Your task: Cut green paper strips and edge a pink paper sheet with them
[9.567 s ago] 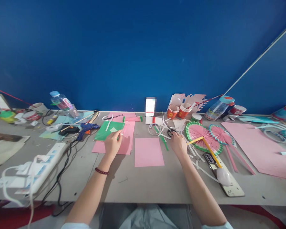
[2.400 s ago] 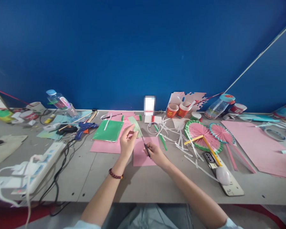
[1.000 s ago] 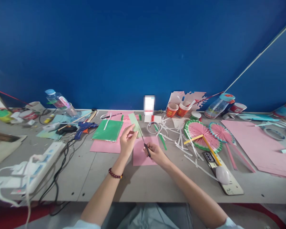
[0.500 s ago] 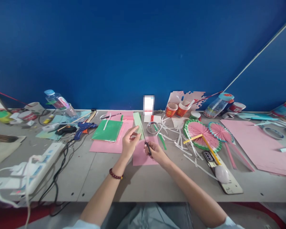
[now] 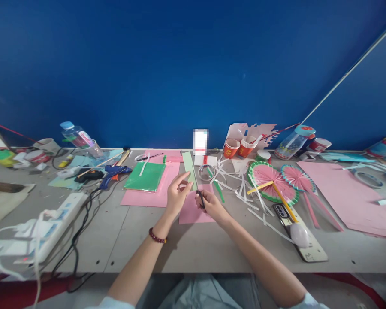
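Standing nearly upright over the middle of the tabletop [image 5: 212, 251], a pale green paper strip [image 5: 189, 165] is pinched at its lower end by the left hand [image 5: 176, 198]. Just beside it, the right hand [image 5: 212, 206] is curled around scissors [image 5: 201, 199], whose blades point up along the strip. A pink sheet [image 5: 193, 213] lies beneath both hands.

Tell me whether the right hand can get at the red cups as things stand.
Probably, by reach: only flat paper scraps lie between the right hand and the red cups. But its grip is full with scissors.
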A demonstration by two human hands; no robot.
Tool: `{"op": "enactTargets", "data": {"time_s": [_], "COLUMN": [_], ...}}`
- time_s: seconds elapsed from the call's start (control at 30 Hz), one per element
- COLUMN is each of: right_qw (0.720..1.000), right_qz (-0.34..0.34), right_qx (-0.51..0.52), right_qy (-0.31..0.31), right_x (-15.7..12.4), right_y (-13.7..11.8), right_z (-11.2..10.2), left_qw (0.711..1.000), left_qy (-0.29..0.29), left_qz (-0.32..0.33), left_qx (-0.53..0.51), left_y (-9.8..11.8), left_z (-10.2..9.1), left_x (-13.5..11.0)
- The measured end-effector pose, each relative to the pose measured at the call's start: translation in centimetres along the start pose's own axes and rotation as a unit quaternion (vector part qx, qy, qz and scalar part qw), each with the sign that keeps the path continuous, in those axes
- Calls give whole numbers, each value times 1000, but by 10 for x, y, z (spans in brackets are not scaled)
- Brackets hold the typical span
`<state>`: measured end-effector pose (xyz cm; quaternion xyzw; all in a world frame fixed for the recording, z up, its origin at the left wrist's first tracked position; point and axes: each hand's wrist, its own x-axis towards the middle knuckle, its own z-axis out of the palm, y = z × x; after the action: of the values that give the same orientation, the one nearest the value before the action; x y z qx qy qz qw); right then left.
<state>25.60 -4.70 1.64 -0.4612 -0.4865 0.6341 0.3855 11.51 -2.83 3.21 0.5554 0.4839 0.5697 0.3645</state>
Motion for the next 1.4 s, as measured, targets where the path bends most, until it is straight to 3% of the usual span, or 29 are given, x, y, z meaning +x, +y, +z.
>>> {"op": "enactTargets", "data": {"time_s": [1.4], "right_qw": [1000], "right_qz": [-15], "right_qx": [3], "right_qy": [-9], "right_x": [1], "right_y": [3], "right_z": [0], "left_qw": [1000], "left_qy": [-5], "left_qz": [2], "left_qx": [-1], "left_y": [-1], "left_z": [0], "left_x": [0]}}
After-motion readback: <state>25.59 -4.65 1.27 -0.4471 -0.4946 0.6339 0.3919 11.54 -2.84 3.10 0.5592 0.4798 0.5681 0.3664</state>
